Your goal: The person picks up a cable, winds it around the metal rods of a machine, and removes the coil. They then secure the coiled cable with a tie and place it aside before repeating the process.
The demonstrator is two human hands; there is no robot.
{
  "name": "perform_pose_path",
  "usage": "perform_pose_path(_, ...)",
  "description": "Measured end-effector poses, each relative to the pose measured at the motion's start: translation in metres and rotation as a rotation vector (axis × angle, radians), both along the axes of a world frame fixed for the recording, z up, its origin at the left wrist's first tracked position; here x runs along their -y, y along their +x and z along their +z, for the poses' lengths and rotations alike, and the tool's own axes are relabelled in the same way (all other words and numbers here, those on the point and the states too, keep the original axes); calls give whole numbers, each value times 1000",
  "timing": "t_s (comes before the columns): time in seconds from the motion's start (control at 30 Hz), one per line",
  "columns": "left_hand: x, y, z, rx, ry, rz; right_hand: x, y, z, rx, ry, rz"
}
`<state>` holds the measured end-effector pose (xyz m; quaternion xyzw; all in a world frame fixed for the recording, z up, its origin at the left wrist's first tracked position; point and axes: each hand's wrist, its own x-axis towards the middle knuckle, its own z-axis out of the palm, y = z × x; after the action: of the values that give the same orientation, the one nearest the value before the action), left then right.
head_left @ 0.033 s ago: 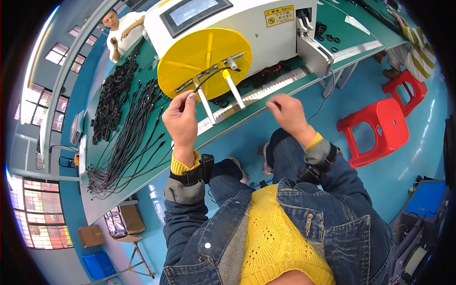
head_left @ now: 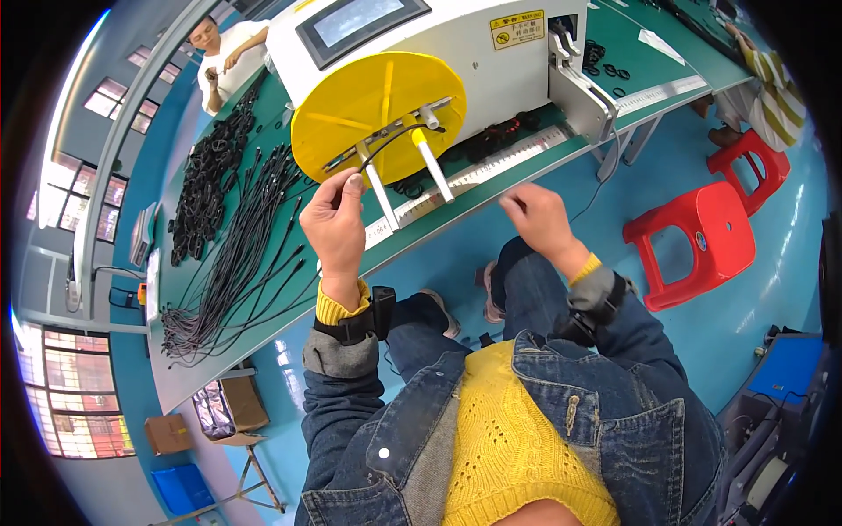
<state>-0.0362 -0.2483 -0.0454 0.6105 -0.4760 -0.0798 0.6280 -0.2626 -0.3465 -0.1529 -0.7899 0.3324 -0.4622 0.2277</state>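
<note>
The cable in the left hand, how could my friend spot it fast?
Find the white machine on the green table, then the big yellow disc on its front. One black cable crosses part of that disc into the left hand, while the other cables lie bunched on the table.

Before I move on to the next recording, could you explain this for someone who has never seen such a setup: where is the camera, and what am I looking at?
The wide fisheye camera sits on the person's head, looking down, so straight edges bend. There is no robot, only two bare hands. The left hand pinches a black cable, which runs across a yellow disc with pale rods on a white machine. The right hand is raised nearby, with nothing visible in it. On the green tabletop lie tangled black bundles, long loose cables and a ruler strip.
</note>
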Motion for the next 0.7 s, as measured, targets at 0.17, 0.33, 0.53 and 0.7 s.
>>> perform_pose_path(0.17, -6, 0, 0, 74, -74, 90, -24, -30, -24, -106, 221, 69)
perform_pose_path(0.33, -16, -3, 5, 499, -128, 151, -34, -38, -25, -148, 342, 117)
perform_pose_path(0.53, -24, -20, 7, 528, -114, 102, -37, -38, -28, -185, 439, 156)
perform_pose_path(0.7, -26, -27, 4, 497, -109, 132, -38, -38, -32, -224, 460, 169)
